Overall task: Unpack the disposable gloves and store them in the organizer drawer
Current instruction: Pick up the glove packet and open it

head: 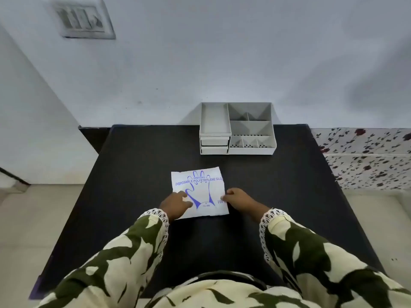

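Observation:
A flat white packet of disposable gloves [201, 185], printed with a blue hand outline and lettering, lies on the black table [138, 174] in front of me. My left hand [175, 204] rests on the packet's lower left corner, fingers curled over it. My right hand [239, 197] pinches the packet's right edge near the bottom. The white organizer [238, 128] stands at the far edge of the table, against the wall; two shut drawers [214, 145] sit at its front left under an open tray, and several open compartments fill its right side.
A pale wall rises behind the table, with a switch plate [83, 18] at upper left. A floral-patterned surface [364, 156] lies to the right of the table. Light floor tiles show on both sides.

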